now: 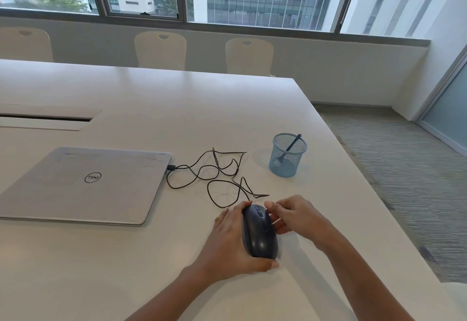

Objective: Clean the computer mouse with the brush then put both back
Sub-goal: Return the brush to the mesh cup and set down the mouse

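Left hand (228, 242) cups the mouse (259, 232) from its left flank; right hand (293, 216) pinches its right side, nose pointing away. Beyond, up and right, the brush (293, 145) leans in the mesh cup (288, 166), nearer the right hand, I'd say.

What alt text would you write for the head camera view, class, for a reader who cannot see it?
Two hands, the left hand and right hand, cup a dark computer mouse on a white table. Its tangled cable runs to a closed silver laptop; a brush stands in a blue mesh cup beyond.
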`<state>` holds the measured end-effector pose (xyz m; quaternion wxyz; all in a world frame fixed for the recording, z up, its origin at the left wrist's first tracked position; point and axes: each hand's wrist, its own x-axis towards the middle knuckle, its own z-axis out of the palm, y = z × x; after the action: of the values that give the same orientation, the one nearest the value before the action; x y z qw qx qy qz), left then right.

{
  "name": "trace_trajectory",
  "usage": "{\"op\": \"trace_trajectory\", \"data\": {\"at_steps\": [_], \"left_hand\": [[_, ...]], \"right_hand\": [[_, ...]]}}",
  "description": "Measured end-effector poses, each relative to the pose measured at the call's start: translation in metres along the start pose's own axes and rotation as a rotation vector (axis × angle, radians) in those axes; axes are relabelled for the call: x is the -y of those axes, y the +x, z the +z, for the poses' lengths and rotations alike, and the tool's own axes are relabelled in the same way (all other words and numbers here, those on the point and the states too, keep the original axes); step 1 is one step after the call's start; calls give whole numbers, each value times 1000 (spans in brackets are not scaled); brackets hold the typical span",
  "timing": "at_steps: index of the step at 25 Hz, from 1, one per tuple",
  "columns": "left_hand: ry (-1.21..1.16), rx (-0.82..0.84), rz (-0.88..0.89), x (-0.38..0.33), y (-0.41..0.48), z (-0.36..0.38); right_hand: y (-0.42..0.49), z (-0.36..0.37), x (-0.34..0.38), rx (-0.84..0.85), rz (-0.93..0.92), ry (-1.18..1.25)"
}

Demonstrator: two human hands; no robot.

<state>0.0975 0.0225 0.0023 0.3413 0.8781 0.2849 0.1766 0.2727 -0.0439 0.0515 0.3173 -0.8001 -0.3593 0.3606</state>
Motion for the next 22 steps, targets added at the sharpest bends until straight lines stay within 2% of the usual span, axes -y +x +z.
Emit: {"op": "trace_trajectory", "data": {"at_steps": [4,11,22], "left_hand": [[57,-9,1,-1,1,-3],[122,97,-19,8,7,-11],[190,135,17,11,15,-16]], "right_hand": [[5,6,-9,-5,-4,79],[4,12,-12,-25,1,185],[10,18,-12,-109,-10,146]]}}
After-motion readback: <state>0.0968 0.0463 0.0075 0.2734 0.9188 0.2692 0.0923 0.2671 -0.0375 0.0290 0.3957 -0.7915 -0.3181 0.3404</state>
